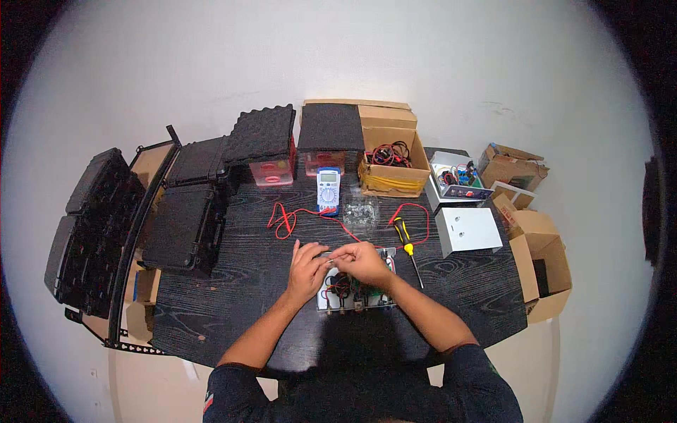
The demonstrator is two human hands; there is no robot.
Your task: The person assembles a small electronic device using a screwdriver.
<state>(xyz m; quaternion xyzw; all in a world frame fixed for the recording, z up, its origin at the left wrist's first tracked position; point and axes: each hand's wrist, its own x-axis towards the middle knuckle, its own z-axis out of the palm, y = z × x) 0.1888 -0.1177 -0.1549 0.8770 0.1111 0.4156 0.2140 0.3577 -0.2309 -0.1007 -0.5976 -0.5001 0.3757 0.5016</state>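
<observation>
Both hands meet over an open electronics chassis (326, 299), a light metal tray with wires, a dark bundle and green circuit board. Thumb and forefinger of my left hand (307, 271) pinch at a small pale piece, its other fingers stretched away. My right hand (363, 264) is closed, its fingertips at the same spot; the piece is too small to name. Behind the hands stands a blue-edged multimeter (328, 192) with a red test lead (285, 224). A yellow-and-black screwdriver (404, 236) lies to the right, and a clear bag of small parts (362, 213) lies beyond the hands.
A white metal cover (468, 230) and another open electronics unit (460, 185) sit at the right. Behind are a cardboard box of cables (395, 180) and red bins (271, 173) under black foam. Black cases (182, 227) line the left; an open box (539, 264) stands beyond the right edge.
</observation>
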